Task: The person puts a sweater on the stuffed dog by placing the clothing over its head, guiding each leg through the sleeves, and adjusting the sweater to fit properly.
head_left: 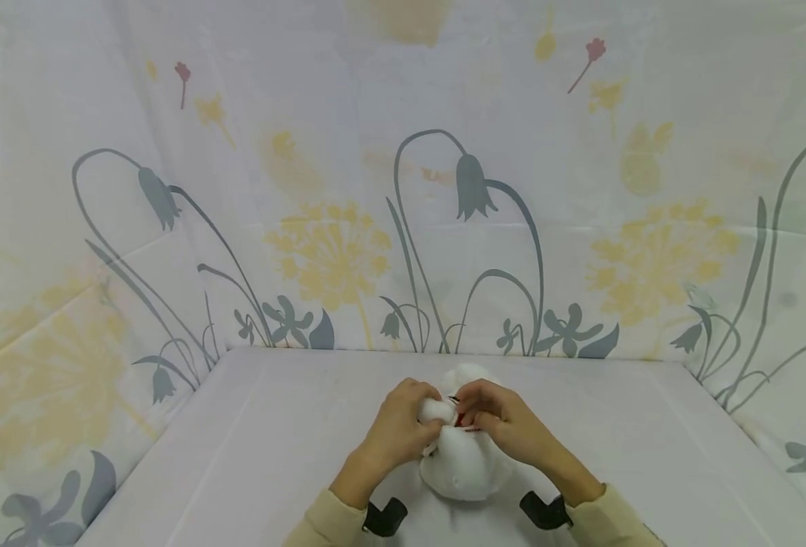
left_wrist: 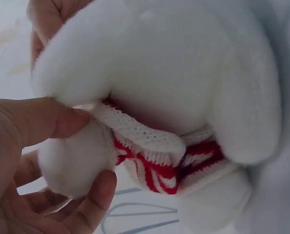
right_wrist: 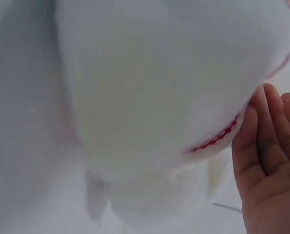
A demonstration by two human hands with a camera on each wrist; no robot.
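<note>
A white plush toy point(head_left: 467, 471) lies on the table in front of the person. It wears a red and white knitted sweater point(left_wrist: 155, 170), most of which shows in the left wrist view. The left hand point(head_left: 399, 425) grips the toy's rounded white paw point(left_wrist: 79, 161) between thumb and fingers, just beyond the white knitted cuff. On the other side, the right hand point(head_left: 512, 425) holds the sweater's edge with bent fingers. In the right wrist view its fingertips point(right_wrist: 262, 97) meet the red-trimmed knit border, and the toy's body partly hides them.
The toy rests on a white-covered table point(head_left: 266, 425). Behind it hangs a pale cloth backdrop point(head_left: 348, 114) printed with grey and yellow flowers, which also runs along both sides. Black straps point(head_left: 385, 518) sit by the beige sleeves point(head_left: 330, 520).
</note>
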